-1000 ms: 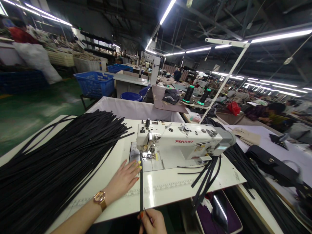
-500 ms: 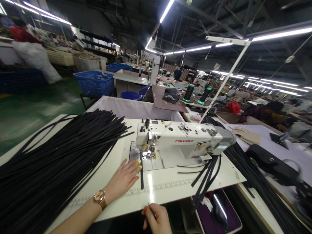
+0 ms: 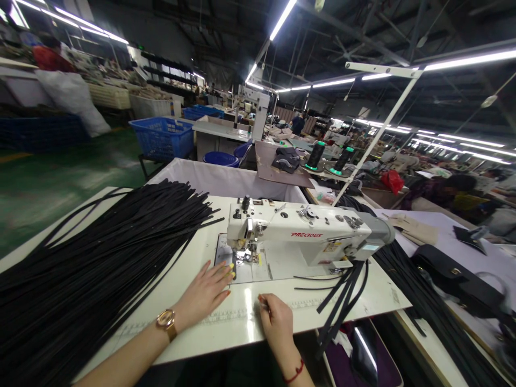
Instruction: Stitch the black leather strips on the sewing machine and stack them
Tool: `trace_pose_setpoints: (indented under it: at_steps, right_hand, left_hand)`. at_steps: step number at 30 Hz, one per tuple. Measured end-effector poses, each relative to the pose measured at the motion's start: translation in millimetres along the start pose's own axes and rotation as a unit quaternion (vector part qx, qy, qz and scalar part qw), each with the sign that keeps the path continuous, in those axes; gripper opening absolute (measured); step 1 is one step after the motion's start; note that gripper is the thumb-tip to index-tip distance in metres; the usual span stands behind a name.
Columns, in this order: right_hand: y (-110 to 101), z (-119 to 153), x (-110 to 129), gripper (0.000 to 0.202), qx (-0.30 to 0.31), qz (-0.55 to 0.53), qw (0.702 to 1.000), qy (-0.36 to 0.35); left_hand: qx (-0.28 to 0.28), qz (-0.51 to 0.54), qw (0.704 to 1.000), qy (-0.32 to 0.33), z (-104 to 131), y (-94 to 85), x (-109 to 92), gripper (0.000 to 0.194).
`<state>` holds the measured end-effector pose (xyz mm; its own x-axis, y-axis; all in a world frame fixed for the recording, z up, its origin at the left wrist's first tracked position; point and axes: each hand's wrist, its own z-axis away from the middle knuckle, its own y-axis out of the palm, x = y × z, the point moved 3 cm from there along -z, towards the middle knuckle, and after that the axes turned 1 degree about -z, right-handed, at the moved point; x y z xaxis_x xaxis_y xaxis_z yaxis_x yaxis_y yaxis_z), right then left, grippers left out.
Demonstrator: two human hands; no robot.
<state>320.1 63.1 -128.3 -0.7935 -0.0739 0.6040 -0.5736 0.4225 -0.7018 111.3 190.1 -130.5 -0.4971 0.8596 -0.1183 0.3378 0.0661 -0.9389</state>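
Note:
A white sewing machine [image 3: 298,226] stands on the pale table. Under its needle area runs a black strip [image 3: 234,273], whose near end rests on the metal plate [image 3: 223,252]. Flat on the tabletop, fingers spread, my left hand [image 3: 207,290] has its fingertips beside the strip; I cannot tell whether they press on it. My right hand [image 3: 276,317] is closed above the front of the table, to the right of a printed ruler section. Something small and dark shows at its fingertips, too small to name.
A large heap of black strips [image 3: 100,242] covers the table's left side. More strips [image 3: 342,295] hang over the front edge, right. Thread cones [image 3: 315,156] and a slanted white thread stand [image 3: 379,140] rise behind the machine. A blue crate [image 3: 163,137] stands farther back.
The black strip has moved away from me, toward the needle, so its near end is now at the plate. My right hand has risen from the table's edge to above the tabletop.

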Motion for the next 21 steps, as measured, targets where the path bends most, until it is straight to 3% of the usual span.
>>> trace_pose_setpoints:
  at_steps: [21]
  right_hand:
    - [0,3,0,0.022,0.013,-0.004,1.0,-0.018]
  left_hand:
    - [-0.002,0.027,1.0,-0.012,-12,4.2,14,0.041]
